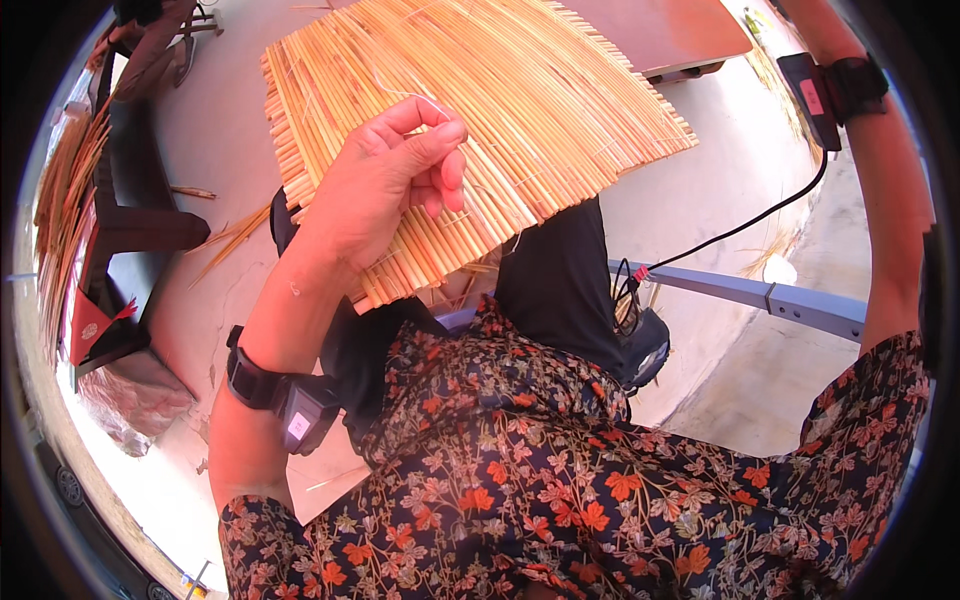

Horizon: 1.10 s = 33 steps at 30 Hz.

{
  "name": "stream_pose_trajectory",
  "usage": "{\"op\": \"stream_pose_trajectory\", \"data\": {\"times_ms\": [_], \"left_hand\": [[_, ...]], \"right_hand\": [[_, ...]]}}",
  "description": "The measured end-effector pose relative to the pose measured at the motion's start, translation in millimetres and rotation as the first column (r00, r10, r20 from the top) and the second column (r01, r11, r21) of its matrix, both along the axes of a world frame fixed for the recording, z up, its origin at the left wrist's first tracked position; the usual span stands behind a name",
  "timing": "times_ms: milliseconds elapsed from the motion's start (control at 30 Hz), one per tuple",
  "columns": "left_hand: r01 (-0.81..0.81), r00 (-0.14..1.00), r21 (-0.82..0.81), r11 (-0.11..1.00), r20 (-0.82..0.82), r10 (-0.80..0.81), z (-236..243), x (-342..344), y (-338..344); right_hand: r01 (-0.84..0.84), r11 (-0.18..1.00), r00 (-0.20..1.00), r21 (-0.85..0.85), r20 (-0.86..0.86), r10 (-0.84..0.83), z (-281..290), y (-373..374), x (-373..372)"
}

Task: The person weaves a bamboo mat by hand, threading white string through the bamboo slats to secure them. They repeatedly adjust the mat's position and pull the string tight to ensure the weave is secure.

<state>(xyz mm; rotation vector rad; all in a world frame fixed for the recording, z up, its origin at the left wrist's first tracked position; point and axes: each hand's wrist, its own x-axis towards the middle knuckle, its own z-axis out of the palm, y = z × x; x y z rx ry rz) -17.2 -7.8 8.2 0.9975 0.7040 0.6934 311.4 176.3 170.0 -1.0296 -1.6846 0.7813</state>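
A mat of straw-coloured reed stalks (pixel 520 95), laid side by side and bound with thin thread, rests across my lap. Over its left part is my left hand (pixel 405 160), with thumb and forefinger pinched together. From that pinch a thin white thread (pixel 415 93) curves up and left over the stalks. My right forearm (pixel 885 170) is raised at the right side, and its hand lies beyond the upper edge, so what it holds is hidden. The mat's near edge shows uneven stalk ends beside my left wrist.
Dark furniture (pixel 150 230) stands on the left, with loose dry stalks (pixel 70 200) next to it. A reddish tabletop (pixel 660 35) lies beyond the mat. On the right run a grey metal bar (pixel 760 292) and a black cable (pixel 735 233) from my right wrist device.
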Motion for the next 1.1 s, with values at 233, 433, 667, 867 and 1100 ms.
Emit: {"op": "stream_pose_trajectory", "data": {"times_ms": [233,433,667,867,1100], "left_hand": [[-0.067,0.885,-0.185,0.98,0.442,0.144,-18,-8,1],[-0.106,0.844,-0.121,0.987,0.514,0.153,-20,-10,-1],[-0.146,0.954,-0.077,0.986,0.253,0.161,-10,-5,21],[0.307,0.204,0.586,0.75,-0.81,0.549,50,-70,33],[-0.157,0.484,0.47,0.869,-0.73,0.482,22,-136,-64]], "right_hand": [[-0.57,0.546,0.769,-0.614,-0.165,0.617,-167,-156,-75],[-0.562,0.692,0.707,-0.453,0.172,0.686,-166,-173,-90],[-0.504,0.739,0.731,-0.447,0.235,0.64,-171,-179,-91],[-0.579,0.636,0.771,-0.51,-0.089,0.631,-173,-171,-91],[-0.581,0.611,0.792,-0.537,-0.202,0.575,-169,-170,-90]]}}
